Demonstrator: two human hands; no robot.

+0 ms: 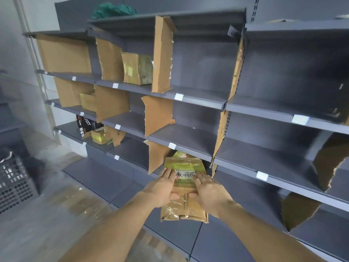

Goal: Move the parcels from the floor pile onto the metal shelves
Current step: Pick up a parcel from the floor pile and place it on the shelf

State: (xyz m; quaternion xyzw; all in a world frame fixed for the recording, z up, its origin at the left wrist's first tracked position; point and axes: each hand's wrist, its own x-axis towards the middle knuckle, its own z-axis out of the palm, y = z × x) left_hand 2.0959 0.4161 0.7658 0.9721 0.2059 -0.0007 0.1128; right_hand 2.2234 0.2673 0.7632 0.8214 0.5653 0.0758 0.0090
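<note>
A flat brown cardboard parcel (184, 207) with a green-and-white label and clear tape is held in front of the grey metal shelves (188, 135). My left hand (162, 188) grips its left edge, fingers on top and thumb across the face. On the right edge, my right hand (207, 190) holds it the same way. The parcel's far end points into a low shelf bay, just below a shelf lip, where another green-labelled parcel (181, 154) lies partly hidden.
Cardboard dividers (162, 53) split the shelves into bays. Other parcels sit in the left bays: a taped box (137, 69), a small box (87, 102), a black bag (86, 125). A green bag (113, 10) lies on top. A black crate (15, 180) stands on the floor, left.
</note>
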